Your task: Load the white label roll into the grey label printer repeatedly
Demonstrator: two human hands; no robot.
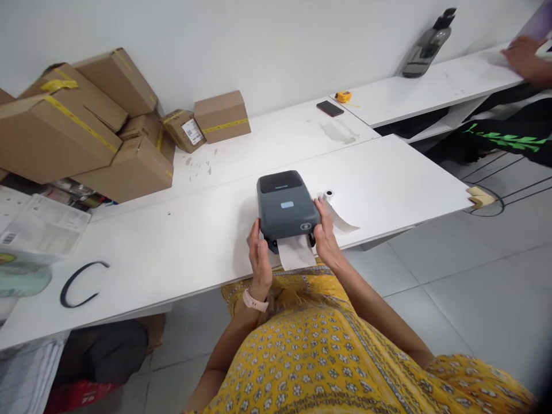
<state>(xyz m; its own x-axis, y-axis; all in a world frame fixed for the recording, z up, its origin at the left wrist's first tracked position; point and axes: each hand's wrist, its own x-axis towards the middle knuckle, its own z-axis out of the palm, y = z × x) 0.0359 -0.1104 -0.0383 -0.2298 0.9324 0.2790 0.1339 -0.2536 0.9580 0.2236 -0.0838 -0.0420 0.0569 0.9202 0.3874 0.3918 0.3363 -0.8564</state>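
A dark grey label printer [282, 210] sits near the front edge of the white table, between my two hands. White paper [296, 253] hangs out of its front toward me. My left hand [259, 259] presses against the printer's left side near the front corner, thumb up. On the opposite side, my right hand [325, 233] grips the right front corner, fingers along the side. A small paper roll [328, 194] lies just beyond my right hand, its loose strip [342, 221] curling toward the table edge.
Cardboard boxes [123, 167] are piled at the left against the wall. A black curved band [69, 284] lies at the front left. Further back are a phone [330, 108], a yellow tape measure [344, 96] and a pump bottle [426, 49]. Another person's hand [524, 57] shows at the far right.
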